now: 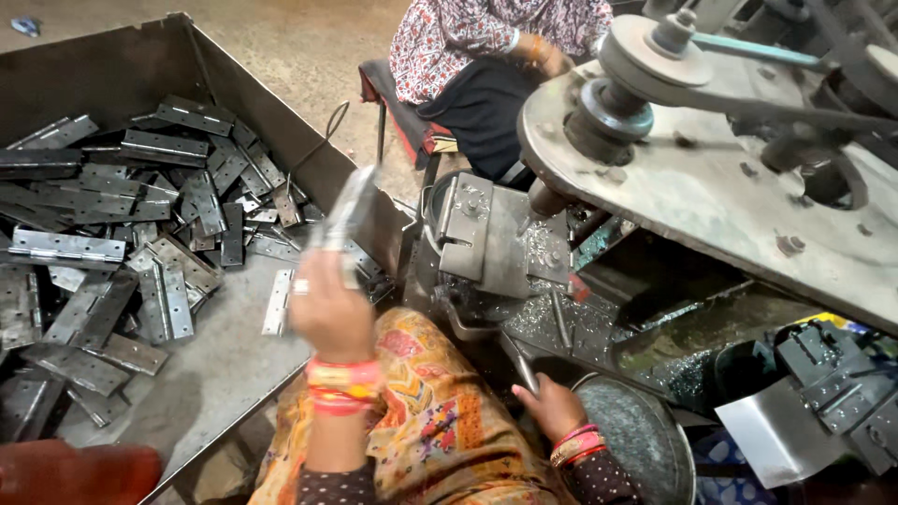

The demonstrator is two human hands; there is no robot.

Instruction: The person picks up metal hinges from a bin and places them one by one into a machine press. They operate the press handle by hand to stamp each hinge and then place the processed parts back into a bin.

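While motion blurs the hinge [344, 217] gripped by the left hand [327, 309], the right hand [552, 404] closes on a half-hidden lever [520, 363].

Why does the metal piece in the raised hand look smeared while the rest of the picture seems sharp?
Head view: the hinge in the left hand is streaked by motion blur, and the hand is slightly soft; the hinges in the bin are crisp; the right hand is sharp on a lever; the machine plate bows from lens distortion, with soft glare.
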